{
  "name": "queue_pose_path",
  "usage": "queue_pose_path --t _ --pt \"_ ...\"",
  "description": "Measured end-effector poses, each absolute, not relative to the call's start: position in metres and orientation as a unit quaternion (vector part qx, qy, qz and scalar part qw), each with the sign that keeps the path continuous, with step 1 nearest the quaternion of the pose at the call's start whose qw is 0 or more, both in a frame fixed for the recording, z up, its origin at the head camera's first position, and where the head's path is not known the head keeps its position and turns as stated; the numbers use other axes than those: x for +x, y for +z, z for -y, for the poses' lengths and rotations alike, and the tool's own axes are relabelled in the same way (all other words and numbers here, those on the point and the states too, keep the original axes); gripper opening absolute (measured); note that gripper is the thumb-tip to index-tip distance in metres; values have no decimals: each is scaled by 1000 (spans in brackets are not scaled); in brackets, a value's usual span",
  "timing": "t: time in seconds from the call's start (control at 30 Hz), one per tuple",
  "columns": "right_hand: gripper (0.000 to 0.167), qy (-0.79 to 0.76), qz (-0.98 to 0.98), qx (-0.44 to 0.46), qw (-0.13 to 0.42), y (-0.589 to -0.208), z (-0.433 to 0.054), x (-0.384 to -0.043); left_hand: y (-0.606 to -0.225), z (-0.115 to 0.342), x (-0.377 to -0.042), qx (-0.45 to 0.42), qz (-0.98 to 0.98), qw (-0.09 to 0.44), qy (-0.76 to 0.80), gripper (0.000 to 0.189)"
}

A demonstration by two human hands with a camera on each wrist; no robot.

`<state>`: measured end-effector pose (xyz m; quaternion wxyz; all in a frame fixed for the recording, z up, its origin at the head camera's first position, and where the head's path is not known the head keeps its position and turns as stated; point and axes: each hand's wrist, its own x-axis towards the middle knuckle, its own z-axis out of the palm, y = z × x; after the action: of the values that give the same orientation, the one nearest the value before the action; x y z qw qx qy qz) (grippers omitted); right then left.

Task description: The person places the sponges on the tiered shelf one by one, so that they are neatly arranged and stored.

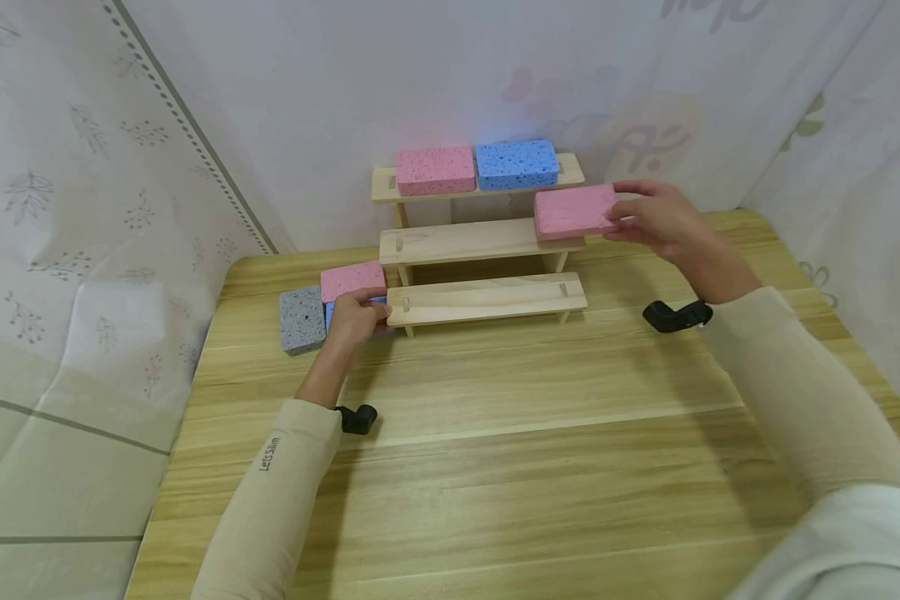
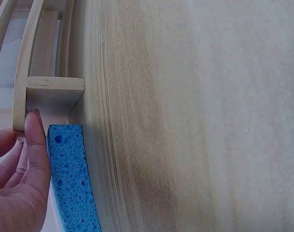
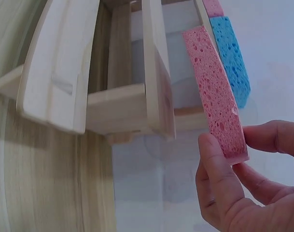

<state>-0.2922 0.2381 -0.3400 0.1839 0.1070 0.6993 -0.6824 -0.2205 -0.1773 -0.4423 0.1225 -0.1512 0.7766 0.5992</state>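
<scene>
My right hand (image 1: 663, 221) pinches a pink sponge (image 1: 573, 210) by its right end. It is held near the right end of the middle tier of a three-tier wooden rack (image 1: 487, 298); in the right wrist view the sponge appears apart from the board. At the rack's lowest tier, my left hand (image 1: 354, 318) grips the left end of the board between thumb and fingers. Another pink sponge (image 1: 435, 170) and a blue sponge (image 1: 517, 163) lie side by side on the top tier. A second blue sponge (image 2: 72, 174) is beside my left fingers, partly hidden in the head view.
Left of the rack, a grey sponge (image 1: 302, 321) and a pink sponge (image 1: 352, 279) sit on the wooden table (image 1: 495, 483) with the blue one. White patterned cloth (image 1: 307, 108) hangs behind the rack and on both sides.
</scene>
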Motion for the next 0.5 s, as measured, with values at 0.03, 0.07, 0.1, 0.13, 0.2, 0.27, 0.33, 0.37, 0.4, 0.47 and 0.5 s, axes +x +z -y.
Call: queue_pose_path --t 0.03,0.07,0.1,0.13,0.2,0.27,0.33,0.37,0.4,0.47,0.5 --pt "71 -680 -700 104 189 -340 -235 -293 -442 177 -220 -151 -777 122 599 43" --pt "71 -680 -700 102 193 -340 -233 -293 -443 178 -220 -151 -777 122 599 43" --pt "71 -680 -699 100 196 -340 -230 -294 -442 178 -220 -150 -777 122 599 43" --pt "70 -679 -700 99 197 -341 -228 -295 -442 178 -220 -150 -777 122 600 43" --pt "70 -678 -701 95 201 -342 -223 -295 -442 178 -220 -150 -776 122 600 43" --pt "69 -679 -699 91 203 -344 -218 -296 -443 178 -220 -152 -776 123 600 42" --pt "68 -677 -701 87 205 -345 -213 -297 -443 179 -221 -153 -776 123 599 42" --pt "68 -678 -700 85 207 -346 -211 -297 -443 179 -221 -153 -776 123 599 42" --pt "67 -680 -699 83 208 -347 -209 -298 -443 179 -221 -153 -776 123 599 42" --pt "67 -681 -696 82 211 -349 -205 -300 -442 179 -221 -153 -776 124 600 42" --pt "66 -682 -695 82 212 -349 -203 -300 -442 179 -221 -152 -775 123 600 42"
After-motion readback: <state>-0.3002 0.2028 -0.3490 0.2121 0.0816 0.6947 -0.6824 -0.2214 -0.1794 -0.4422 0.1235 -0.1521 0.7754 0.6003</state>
